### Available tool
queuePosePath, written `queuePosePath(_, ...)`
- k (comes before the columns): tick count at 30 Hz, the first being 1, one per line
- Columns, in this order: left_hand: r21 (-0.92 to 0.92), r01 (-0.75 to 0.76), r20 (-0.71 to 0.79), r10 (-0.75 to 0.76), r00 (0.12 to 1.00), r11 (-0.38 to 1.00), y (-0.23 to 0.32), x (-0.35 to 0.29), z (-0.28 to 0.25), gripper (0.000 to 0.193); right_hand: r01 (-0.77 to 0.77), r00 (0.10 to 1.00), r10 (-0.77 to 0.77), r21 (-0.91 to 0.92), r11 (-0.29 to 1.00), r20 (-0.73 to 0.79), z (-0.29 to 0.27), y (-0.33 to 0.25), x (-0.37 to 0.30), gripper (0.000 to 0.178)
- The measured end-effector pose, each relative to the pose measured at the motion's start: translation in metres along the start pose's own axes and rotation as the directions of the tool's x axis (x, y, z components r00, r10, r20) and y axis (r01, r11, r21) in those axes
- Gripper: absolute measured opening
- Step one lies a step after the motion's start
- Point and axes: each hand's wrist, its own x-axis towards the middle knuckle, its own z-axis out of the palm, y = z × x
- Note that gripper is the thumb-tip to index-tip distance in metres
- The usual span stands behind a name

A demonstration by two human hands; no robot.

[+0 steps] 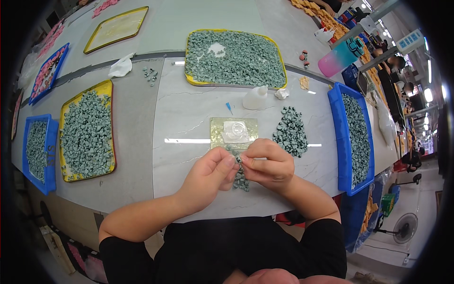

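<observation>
My left hand [210,173] and my right hand [268,163] meet over the near middle of the table. Fingers of both are pinched together around a small grey-green piece [238,160], mostly hidden by the fingertips. Beneath them lies a small group of similar pieces [241,183]. Just beyond the hands is a yellowish square plate [217,128], with a clear round dish [239,128] and a whitish patch on it. To the right sits a loose pile of grey-green pieces with dark parts [290,132].
A white squeeze bottle [255,98], a blue tapered tip [229,108] and crumpled tissue [282,93] stand beyond the plate. Yellow trays [113,137] [189,78] and blue bins [338,137] [52,156] hold many grey-green pieces. A pink-and-teal bottle [336,59] is at the far right.
</observation>
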Motion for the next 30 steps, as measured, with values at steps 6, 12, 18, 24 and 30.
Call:
queuePosePath(6,0.163,-0.104,-0.002,0.106,0.994,0.981,-0.002,0.0,0.002,0.016,0.209,0.977,-0.196,-0.183,0.961,0.087,-0.007,0.001,0.005,0.027)
queuePosePath(12,0.413,-0.18,-0.077,0.231,0.97,0.893,-0.001,-0.005,0.003,0.016,-0.127,0.991,0.13,-0.137,0.982,0.017,0.001,-0.013,-0.002,0.029)
queuePosePath(18,0.591,-0.219,-0.068,0.319,0.945,0.776,-0.006,-0.006,0.002,0.015,-0.051,0.999,0.05,-0.126,0.991,-0.014,0.007,-0.013,-0.001,0.029)
queuePosePath(24,0.68,-0.257,-0.06,0.401,0.914,0.687,-0.004,-0.008,0.005,0.014,-0.047,0.998,0.042,-0.1,0.994,-0.054,0.014,-0.014,-0.001,0.026)
queuePosePath(30,0.723,-0.269,-0.05,0.437,0.898,0.636,-0.003,-0.006,0.007,0.014,-0.067,0.996,0.063,-0.063,0.996,-0.066,0.015,-0.014,-0.002,0.022)
